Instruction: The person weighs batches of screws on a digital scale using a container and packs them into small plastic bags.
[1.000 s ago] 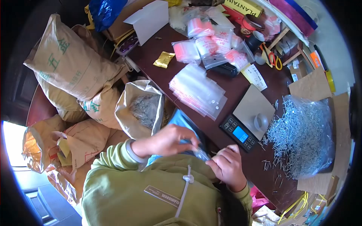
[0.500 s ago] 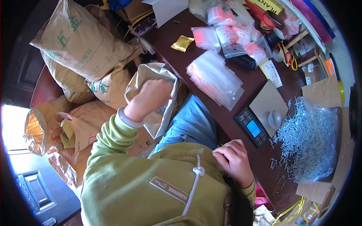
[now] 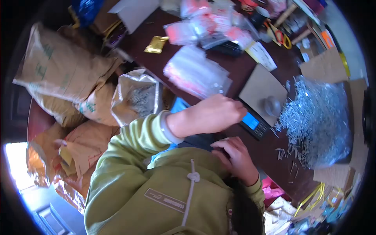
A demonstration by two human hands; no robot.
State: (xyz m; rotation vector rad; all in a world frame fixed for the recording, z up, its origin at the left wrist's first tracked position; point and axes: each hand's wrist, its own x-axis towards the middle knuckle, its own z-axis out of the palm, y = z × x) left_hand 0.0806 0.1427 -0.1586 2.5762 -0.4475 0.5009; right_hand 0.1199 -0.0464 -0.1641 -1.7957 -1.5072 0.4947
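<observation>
My left hand [image 3: 217,114] hangs over the near edge of the digital scale [image 3: 252,125], its fingers closed and pointing down. Whatever they may hold is hidden beneath the hand. On the scale's plate stands a small clear cup [image 3: 271,106]. Near my lap my right hand [image 3: 237,158] is held with loosely bent fingers and the thumb apart, nothing visible in it. Small metal screws or nails [image 3: 141,98] lie inside an open paper bag [image 3: 117,100] at the left. Flat clear zip bags [image 3: 196,70] are fanned out on the table, beyond my left hand.
A heap of metal screws or nails [image 3: 301,121] spills from a clear plastic bag at the right. Filled zip bags [image 3: 211,23], scissors [image 3: 279,35] and a gold packet [image 3: 156,44] lie at the back. Large brown sacks [image 3: 62,66] stand at the left.
My left hand has come out of the paper bag and swung right to the scale, uncovering the metal pieces in the bag. My right hand stays near my lap. The whole view has shifted.
</observation>
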